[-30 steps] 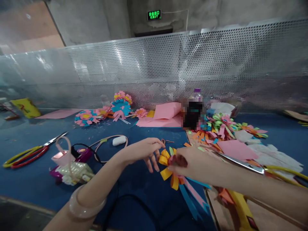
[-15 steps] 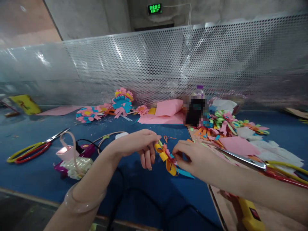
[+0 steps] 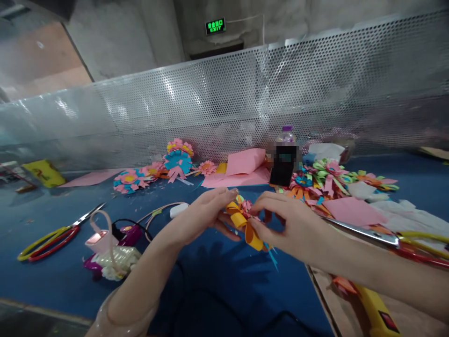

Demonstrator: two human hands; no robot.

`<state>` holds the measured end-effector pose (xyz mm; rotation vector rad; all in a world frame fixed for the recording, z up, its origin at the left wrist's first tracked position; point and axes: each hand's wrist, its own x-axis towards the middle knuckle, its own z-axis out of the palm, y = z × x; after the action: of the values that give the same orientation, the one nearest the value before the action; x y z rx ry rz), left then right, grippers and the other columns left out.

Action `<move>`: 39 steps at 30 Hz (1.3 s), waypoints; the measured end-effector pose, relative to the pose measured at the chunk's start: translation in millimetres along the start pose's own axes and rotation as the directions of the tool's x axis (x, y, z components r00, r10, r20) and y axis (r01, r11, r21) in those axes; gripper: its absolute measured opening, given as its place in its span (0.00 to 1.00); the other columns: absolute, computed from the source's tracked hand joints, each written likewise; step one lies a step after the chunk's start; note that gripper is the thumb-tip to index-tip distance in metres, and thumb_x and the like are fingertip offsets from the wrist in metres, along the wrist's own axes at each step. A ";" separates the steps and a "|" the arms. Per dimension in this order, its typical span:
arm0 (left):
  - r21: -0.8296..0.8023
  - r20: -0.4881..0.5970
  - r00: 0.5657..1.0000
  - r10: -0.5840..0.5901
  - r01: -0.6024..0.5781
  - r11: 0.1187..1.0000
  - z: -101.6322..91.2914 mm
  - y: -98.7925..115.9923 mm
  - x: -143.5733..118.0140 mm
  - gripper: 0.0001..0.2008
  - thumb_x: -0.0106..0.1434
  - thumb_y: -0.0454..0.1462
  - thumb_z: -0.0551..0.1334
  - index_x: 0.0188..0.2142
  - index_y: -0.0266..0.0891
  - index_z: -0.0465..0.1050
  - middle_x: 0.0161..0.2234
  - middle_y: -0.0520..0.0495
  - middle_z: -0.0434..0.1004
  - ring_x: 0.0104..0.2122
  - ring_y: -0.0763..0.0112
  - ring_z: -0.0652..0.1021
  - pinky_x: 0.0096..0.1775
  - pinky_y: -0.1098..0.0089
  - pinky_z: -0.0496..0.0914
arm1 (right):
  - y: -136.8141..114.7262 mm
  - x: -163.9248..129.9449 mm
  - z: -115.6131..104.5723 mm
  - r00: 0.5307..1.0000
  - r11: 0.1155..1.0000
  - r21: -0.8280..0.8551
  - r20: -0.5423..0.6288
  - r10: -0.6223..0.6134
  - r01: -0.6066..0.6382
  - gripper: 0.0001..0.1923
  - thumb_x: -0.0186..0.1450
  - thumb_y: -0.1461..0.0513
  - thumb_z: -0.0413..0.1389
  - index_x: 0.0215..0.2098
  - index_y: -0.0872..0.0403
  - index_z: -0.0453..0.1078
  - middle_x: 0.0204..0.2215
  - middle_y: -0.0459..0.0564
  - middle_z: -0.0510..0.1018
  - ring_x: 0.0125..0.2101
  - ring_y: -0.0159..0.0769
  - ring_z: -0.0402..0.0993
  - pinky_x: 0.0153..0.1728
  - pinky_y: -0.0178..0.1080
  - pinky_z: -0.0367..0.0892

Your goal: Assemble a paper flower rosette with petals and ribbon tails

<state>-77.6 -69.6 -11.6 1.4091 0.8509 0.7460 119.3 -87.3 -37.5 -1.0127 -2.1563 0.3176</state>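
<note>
- Nearest the camera, a yellow glue gun (image 3: 377, 316) lies at the lower right edge of the blue surface (image 3: 217, 290), below the right forearm.
- The paper flower (image 3: 247, 223), with orange loops and pink and blue strips, is held up between the two hands, just above the surface and near its middle.
- The left hand (image 3: 206, 213) comes in from the left; thumb and fingers pinch the flower's left orange loop.
- The right hand (image 3: 284, 224) comes in from the right; its fingertips are pressed together on the flower's centre. Both hands touch the flower, so neither is nearer.
- The flower's ribbon tails hang down and to the right, toward the right hand.
- Further left lie scissors (image 3: 52, 231).
- Far off, finished paper flowers (image 3: 175, 159) and pink paper sheets (image 3: 242, 166) sit before the perforated metal screen (image 3: 224, 112).
</note>
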 end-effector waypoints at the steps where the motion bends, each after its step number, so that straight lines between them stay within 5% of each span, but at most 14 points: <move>1: -0.002 0.000 1.000 0.022 -0.022 1.000 0.7 0.2 -0.9 0.15 0.59 0.48 0.61 0.32 0.38 0.69 0.29 0.44 0.77 0.29 0.61 0.79 0.28 0.63 0.77 | -0.1 0.5 -1.2 1.000 1.000 0.006 -0.008 -0.006 0.006 0.05 0.62 0.60 0.52 0.32 0.51 0.69 0.30 0.45 0.72 0.32 0.30 0.68 0.32 0.33 0.64; 5: 0.081 -0.023 0.997 0.069 -0.067 0.995 7.1 3.0 -5.5 0.13 0.53 0.39 0.68 0.31 0.38 0.64 0.30 0.49 0.74 0.31 0.65 0.79 0.29 0.67 0.77 | 1.4 -0.1 -4.4 0.998 1.000 0.002 -0.053 -0.018 0.019 0.05 0.61 0.62 0.52 0.31 0.51 0.70 0.29 0.44 0.73 0.31 0.30 0.69 0.32 0.34 0.64; 11: 0.071 0.054 0.996 0.070 -0.074 0.995 12.9 5.2 -8.2 0.12 0.55 0.31 0.67 0.33 0.38 0.63 0.33 0.50 0.74 0.34 0.69 0.78 0.34 0.69 0.77 | 7.7 -1.9 -8.5 0.995 0.998 -0.029 -0.078 -0.063 0.061 0.06 0.62 0.62 0.53 0.31 0.50 0.72 0.33 0.46 0.75 0.33 0.33 0.71 0.33 0.36 0.66; 39: 0.069 0.114 0.985 0.128 -0.136 0.988 17.2 -2.7 -8.9 0.14 0.57 0.33 0.67 0.36 0.38 0.60 0.36 0.53 0.70 0.36 0.74 0.75 0.37 0.69 0.75 | 1.4 -5.7 -20.0 0.983 0.982 -0.099 -0.074 -0.171 0.163 0.09 0.64 0.66 0.50 0.30 0.55 0.71 0.31 0.47 0.74 0.34 0.31 0.68 0.36 0.36 0.65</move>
<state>-67.7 -86.2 -14.2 1.5719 0.7124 0.7360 136.5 -92.2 -26.9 -0.8718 -2.1804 0.0956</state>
